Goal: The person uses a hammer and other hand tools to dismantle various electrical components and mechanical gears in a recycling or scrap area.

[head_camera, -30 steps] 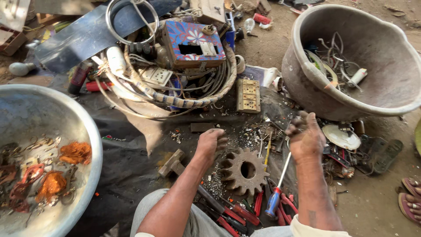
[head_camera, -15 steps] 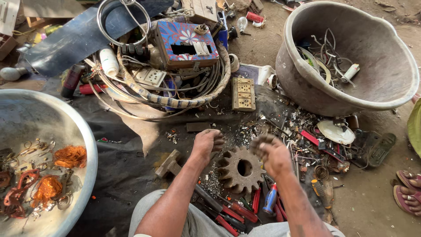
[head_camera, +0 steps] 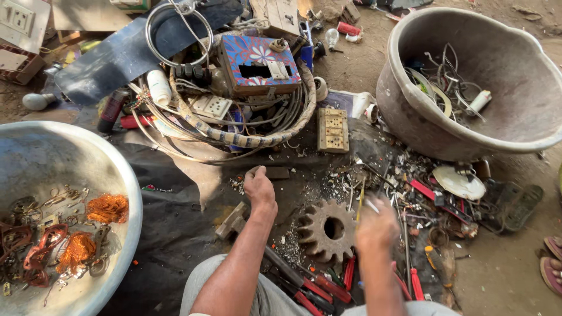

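While both hands are working low over the dark sheet point(head_camera: 175, 234) on the ground, a few things could be going wrong. The left hand point(head_camera: 259, 188) is reaching forward with its arm stretched out straight. Its fingers are curling shut on a small dark piece point(head_camera: 275, 172), near the middle of the sheet. That piece is small, so it could be slipping out and getting lost among the bits lying all around it.

The right hand point(head_camera: 377, 225) is blurry, so I cannot tell if its fingers are open or closed. It is hanging just beside the rusty gear point(head_camera: 328, 229), on the gear's right side, and a thin yellow stick point(head_camera: 361, 202) is poking up by it. I cannot tell if the hand is holding that stick. The gear has hard teeth, and the heap of broken scraps point(head_camera: 410, 187) next to it looks sharp. A fast hand could be scraping on those and getting cut.

Red-handled tools point(head_camera: 304, 289) are lying right under the arms at the near edge of the sheet, so an elbow could be bumping them. A big grey tub point(head_camera: 421, 129) is sitting at the far right, and a pale basin point(head_camera: 117, 175) holding orange wire point(head_camera: 107, 208) is sitting at the left edge. The coil of cables point(head_camera: 234, 137) with a blue box point(head_camera: 257, 61) is lying at the far side.
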